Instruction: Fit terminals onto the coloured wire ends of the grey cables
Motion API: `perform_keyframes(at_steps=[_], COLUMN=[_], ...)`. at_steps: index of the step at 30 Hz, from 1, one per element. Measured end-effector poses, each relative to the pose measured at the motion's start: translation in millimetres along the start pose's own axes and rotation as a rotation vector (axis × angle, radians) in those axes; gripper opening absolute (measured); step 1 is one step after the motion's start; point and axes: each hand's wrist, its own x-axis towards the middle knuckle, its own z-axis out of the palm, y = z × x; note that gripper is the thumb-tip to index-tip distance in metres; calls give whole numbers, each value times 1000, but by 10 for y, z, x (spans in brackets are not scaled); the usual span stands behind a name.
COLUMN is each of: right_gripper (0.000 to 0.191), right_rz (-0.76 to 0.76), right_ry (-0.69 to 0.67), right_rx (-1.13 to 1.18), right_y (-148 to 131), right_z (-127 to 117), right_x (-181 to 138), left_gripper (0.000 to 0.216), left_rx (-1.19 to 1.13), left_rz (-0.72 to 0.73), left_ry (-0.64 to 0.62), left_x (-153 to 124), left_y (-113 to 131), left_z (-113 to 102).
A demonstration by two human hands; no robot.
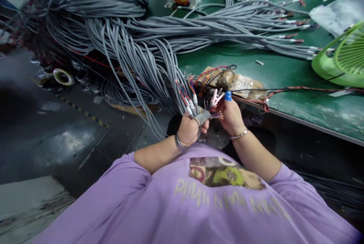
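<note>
My left hand point(189, 130) is closed round a bunch of grey multi-core cables point(202, 116). Their stripped ends show thin coloured wires, some fanned up beside the knuckles and others pointing right. Just right of it, my right hand point(231, 117) is curled close to those wire tips, with a blue cover point(228, 96) on one digit. A small pale-pink V-shaped piece point(216, 97) stands at its fingertips; whether the fingers grip it or a wire is hidden.
Long grey cable bundles point(216, 28) lie across the green table point(290, 75) and hang over its edge at left. A taped cardboard-like block point(241, 85) with red and black leads sits at the near edge. Rightward are a green fan point(341, 56) and a plastic bag point(338, 13).
</note>
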Motion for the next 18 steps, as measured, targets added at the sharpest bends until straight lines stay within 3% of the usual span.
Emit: perform_keyframes(at_steps=[7,14,18], right_gripper=[49,45,54], right_rz=[182,176,213], right_ry=[-38,-10,-30], right_rx=[159,178,206], right_y=[19,-29,-14], right_z=[80,119,104], right_x=[49,48,15], left_gripper=[37,40,39], left_rx=[-1,45,28], left_rz=[4,-34,-16], left_ry=[-13,-21,-30], left_x=[27,68,31], left_y=[8,-33,-21], left_z=[6,12,-8])
